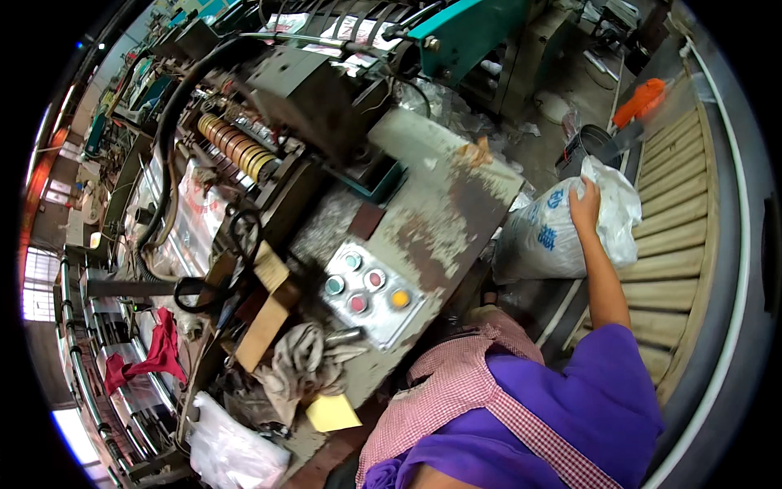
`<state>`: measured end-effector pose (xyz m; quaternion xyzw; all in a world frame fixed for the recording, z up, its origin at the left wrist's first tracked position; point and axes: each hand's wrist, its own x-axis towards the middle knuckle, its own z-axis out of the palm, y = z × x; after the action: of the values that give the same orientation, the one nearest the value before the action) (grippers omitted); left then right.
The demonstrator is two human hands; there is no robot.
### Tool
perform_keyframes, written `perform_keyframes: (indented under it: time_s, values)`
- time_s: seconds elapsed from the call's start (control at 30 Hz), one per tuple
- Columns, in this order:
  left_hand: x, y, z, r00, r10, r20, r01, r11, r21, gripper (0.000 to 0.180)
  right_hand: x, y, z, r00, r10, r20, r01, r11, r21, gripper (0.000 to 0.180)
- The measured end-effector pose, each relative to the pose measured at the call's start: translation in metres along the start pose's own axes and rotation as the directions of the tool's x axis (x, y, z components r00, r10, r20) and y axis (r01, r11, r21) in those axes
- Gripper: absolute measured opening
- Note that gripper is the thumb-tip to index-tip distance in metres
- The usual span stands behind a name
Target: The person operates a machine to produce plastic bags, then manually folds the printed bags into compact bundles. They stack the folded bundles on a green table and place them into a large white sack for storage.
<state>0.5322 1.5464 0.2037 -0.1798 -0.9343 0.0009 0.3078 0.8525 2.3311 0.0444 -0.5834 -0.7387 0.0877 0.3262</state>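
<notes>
My right hand [585, 205] grips the upper part of a bulging white woven sack [533, 244] with blue printing. The sack stands on the floor to the right of the machine, its pale mouth [615, 200] loosely gathered and folded. My right arm reaches out to it from a purple sleeve. Of my left arm only a bit of skin shows at the bottom edge; the left hand is out of sight.
A machine table [440, 204] with worn paint stands ahead, bearing a button panel [375, 295]. Rags [305, 363], a yellow paper [332, 413] and a plastic bag pile [232, 448] lie to the left. Beyond the sack are a dark bucket [588, 145] and an orange object [641, 102].
</notes>
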Motion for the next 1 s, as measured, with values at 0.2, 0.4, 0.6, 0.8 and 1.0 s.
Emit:
perform_keyframes:
  time_s: [0.2, 0.4, 0.6, 0.8, 1.0]
  values:
    - [0.041, 0.262, -0.005, 0.952, 0.297, 0.066, -0.211, 0.800, -0.562, 0.030, -0.025, 0.181, 0.030, 0.873, 0.279, 0.400, -0.122, 0.919, -0.374, 0.093]
    - [0.060, 0.417, 0.014, 0.848, 0.525, 0.075, -0.251, 0.522, -0.815, 0.037, -0.016, 0.132, 0.006, 0.900, 0.389, 0.196, -0.366, 0.919, -0.146, 0.081]
    - [0.072, 0.436, 0.048, 0.840, 0.522, 0.149, -0.231, 0.592, -0.772, 0.040, -0.038, 0.218, 0.046, 0.707, 0.480, 0.519, -0.316, 0.872, -0.375, 0.060]
    - [0.058, 0.425, 0.073, 0.870, 0.473, 0.137, -0.200, 0.594, -0.779, 0.032, -0.059, 0.189, 0.040, 0.597, 0.477, 0.645, -0.311, 0.879, -0.362, 0.112]
    - [0.050, 0.427, 0.069, 0.876, 0.424, 0.229, -0.103, 0.629, -0.771, 0.018, -0.044, 0.141, 0.032, 0.544, 0.524, 0.655, -0.283, 0.850, -0.445, 0.041]
